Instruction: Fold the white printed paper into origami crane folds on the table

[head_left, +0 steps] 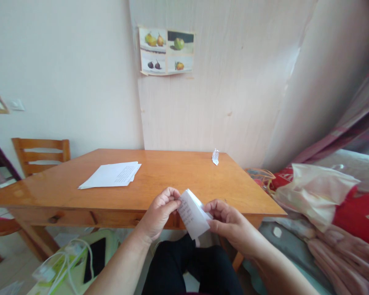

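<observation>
A folded sheet of paper (193, 216) with lines of writing is held up just in front of the table's front edge, over my lap. My left hand (161, 211) pinches its upper left edge between thumb and fingers. On the other side, my right hand (224, 219) grips the right edge, where the folded layers stand slightly apart. Some fingertips are hidden behind the paper. Beyond, on the wooden table (172, 174), a stack of white sheets (109, 175) with printed lines lies to the left. A small folded paper piece (215, 157) stands near the back right edge.
A wooden chair (43, 155) is at the table's left end. Below left, a pale green stool-like surface (110, 241) carries white cables (68, 258) and a black phone-like slab (95, 259). Bags (313, 192) and cloth (347, 254) are piled on the right. Fruit pictures (166, 51) hang on the wall.
</observation>
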A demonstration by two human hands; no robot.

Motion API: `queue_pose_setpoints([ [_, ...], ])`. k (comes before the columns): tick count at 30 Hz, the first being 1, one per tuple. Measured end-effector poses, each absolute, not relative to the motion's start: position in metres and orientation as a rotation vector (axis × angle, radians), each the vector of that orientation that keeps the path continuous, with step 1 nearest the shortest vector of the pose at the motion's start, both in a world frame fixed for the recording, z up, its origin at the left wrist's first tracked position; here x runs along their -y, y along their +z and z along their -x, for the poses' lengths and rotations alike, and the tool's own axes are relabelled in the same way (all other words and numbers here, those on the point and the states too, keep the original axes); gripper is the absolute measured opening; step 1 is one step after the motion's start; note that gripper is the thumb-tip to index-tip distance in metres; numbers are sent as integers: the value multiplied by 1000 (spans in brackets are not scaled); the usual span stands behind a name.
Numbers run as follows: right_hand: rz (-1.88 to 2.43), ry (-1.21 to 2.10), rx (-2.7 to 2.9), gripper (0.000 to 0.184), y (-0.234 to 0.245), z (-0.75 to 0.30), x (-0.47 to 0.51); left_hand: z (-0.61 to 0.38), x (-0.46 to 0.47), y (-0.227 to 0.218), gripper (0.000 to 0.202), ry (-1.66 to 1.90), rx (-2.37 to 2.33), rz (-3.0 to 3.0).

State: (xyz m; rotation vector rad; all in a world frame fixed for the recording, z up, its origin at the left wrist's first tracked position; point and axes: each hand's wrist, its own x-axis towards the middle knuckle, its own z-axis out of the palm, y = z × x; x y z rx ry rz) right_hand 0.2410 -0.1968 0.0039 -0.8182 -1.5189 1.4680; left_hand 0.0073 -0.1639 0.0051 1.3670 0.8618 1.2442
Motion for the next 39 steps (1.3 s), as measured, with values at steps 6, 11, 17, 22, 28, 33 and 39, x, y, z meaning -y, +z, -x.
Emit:
queue_pose_setpoints([
  [6, 1049, 950, 1651, 34, -5, -231, 194, -17, 171, 12, 8, 1307, -855, -1406],
  [11, 1265, 698, 1812, 13, -7, -227, 194, -19, 174, 12, 7, 1302, -845, -1462],
  [17, 1431, 326, 1883, 16, -1, -224, 199, -16, 178, 10, 17, 1310, -888, -1610],
  [22, 1410, -53, 2007, 10, 6, -224, 202, -16, 190, 17, 39, 1388, -1018, -2026],
  [28, 1377, -306, 2123, 7, 7, -219, 205, -28, 197, 25, 28, 1259, -1184, -2395],
  [33, 1323, -355, 2128, 8, 7, -217, 208, -30, 195, 24, 31, 1129, -1370, -2463],
  [39, 1309, -290, 2067, 10, 9, -221, 205, -28, 192, 26, 18, 1074, -1350, -2302],
])
